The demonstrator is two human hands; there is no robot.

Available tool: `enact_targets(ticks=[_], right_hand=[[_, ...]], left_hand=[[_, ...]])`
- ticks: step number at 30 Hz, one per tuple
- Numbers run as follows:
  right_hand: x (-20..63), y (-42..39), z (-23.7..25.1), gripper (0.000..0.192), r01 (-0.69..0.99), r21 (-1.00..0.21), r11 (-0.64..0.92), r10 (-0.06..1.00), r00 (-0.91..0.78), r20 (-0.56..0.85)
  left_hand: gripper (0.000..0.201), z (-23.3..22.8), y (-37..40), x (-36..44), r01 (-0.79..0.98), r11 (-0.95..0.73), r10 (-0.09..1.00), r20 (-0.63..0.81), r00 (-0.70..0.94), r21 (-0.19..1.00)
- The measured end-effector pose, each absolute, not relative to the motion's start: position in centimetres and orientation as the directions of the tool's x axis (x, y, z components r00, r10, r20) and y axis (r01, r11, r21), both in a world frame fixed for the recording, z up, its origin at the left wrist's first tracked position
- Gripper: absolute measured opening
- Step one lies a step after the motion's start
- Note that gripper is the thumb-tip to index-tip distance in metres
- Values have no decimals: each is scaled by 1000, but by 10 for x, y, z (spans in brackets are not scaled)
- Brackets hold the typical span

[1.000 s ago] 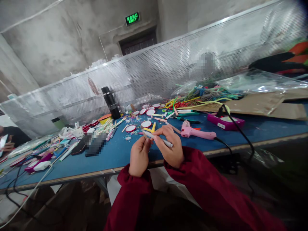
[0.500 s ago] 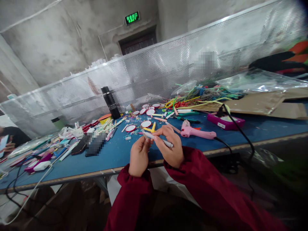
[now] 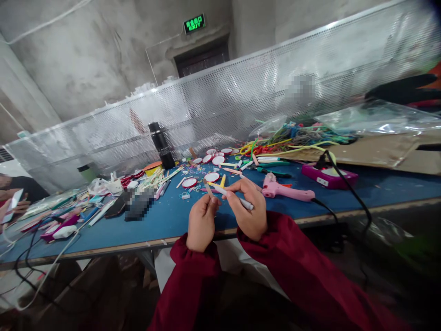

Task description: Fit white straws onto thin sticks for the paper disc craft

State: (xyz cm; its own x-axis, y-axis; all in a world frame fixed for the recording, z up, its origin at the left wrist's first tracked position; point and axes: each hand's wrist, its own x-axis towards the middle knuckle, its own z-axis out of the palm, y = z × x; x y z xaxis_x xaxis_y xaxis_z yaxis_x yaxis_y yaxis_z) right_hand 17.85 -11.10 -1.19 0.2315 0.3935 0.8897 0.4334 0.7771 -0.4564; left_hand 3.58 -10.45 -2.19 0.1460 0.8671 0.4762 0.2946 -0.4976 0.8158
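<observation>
two hands hold things over the near edge of the blue table (image 3: 165, 225). right hand (image 3: 250, 214) pinches a thin white stick (image 3: 231, 196) with a gray tip. left hand (image 3: 201, 220) is closed on a short tan stick (image 3: 207, 187).

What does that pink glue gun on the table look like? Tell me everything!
The pink plastic glue gun lies on its side on the blue table top, just right of the person's right hand, not touching it as far as can be seen. Its handle points toward the far side, and a black cord leaves its right end. No hand holds it.
</observation>
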Motion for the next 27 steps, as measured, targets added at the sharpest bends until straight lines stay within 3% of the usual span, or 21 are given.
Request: enact_targets(ticks=[27], right_hand=[[181,-113,-11,11,404,-445,799,409,176,895]], left_hand=[[37,-25,-103,37,214,-483,876,465,131,849]])
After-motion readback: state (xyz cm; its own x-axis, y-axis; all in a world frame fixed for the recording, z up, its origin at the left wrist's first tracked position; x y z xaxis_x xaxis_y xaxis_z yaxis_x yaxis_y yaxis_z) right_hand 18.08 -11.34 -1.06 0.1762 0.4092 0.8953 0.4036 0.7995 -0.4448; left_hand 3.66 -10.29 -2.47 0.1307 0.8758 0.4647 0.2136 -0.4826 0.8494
